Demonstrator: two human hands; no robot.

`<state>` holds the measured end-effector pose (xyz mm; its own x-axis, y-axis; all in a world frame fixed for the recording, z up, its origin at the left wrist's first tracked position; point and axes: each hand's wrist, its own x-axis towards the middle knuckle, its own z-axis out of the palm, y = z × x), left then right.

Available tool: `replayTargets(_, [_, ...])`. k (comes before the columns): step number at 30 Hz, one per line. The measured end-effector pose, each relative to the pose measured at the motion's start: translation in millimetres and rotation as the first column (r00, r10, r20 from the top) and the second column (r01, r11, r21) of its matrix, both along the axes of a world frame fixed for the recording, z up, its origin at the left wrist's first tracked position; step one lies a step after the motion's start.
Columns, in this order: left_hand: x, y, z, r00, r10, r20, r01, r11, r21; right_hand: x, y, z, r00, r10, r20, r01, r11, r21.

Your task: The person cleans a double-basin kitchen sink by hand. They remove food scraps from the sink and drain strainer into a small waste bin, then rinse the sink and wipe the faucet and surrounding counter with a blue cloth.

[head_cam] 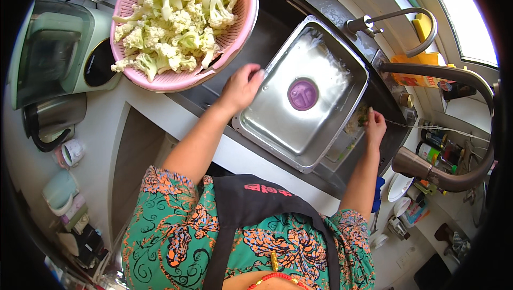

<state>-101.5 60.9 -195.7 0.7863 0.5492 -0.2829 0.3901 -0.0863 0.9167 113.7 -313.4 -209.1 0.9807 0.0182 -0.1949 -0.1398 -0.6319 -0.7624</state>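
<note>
A rectangular stainless steel basin (pixel 276 129) sits tilted in view inside the dark sink (pixel 264 29), with a purple round disc (pixel 303 94) in the middle of its floor. My left hand (pixel 241 86) is at the basin's left rim, thumb and fingers apart, with nothing visible in it. To the right of the basin, my right hand (pixel 375 125) is down in the sink with its fingertips pinched together. Small green scraps (pixel 352 123) lie by those fingers, and a thin bead chain (pixel 437 127) runs from beside the hand. Whether the fingers grip anything is unclear.
Cauliflower florets (pixel 176 29) fill a pink colander (pixel 248 21) at the upper left. A curved faucet (pixel 453 69) and a slimmer tap (pixel 400 11) arch along the sink's far side. A green appliance (pixel 86 49) and a kettle (pixel 60 115) stand left; several bottles (pixel 429 152) stand right.
</note>
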Motion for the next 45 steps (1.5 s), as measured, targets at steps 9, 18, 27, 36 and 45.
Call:
replayTargets(9, [137.0, 52.5, -137.1, 0.928, 0.078, -0.365, -0.095, 0.995, -0.028, -47.7, 19.5, -15.6, 0.952, 0.065, -0.300, 0.017, 0.964, 0.264])
replayTargets(18, [187.6, 65.1, -148.5, 0.824, -0.019, -0.566, 0.300, 0.862, 0.408, -73.3, 16.0, -11.3, 0.918, -0.025, -0.396, 0.094, 0.983, 0.156])
replayTargets(27, [157.7, 66.8, -154.2, 0.761, -0.085, -0.643, 0.433, 0.805, 0.406, -73.7, 37.1, -4.5, 0.978, -0.014, -0.207, 0.060, 0.975, 0.215])
replayTargets(36, [82.8, 64.1, -126.6, 0.896, 0.017, -0.443, -0.108, 0.977, -0.182, -122.7, 85.2, 31.2, 0.964, 0.065, -0.258, 0.071, 0.872, 0.485])
replayTargets(45, [47.6, 20.1, -32.2, 0.982, 0.038, -0.186, -0.135, 0.828, -0.545, -120.5, 107.8, 53.8, 0.990, 0.059, -0.126, 0.025, 0.816, 0.577])
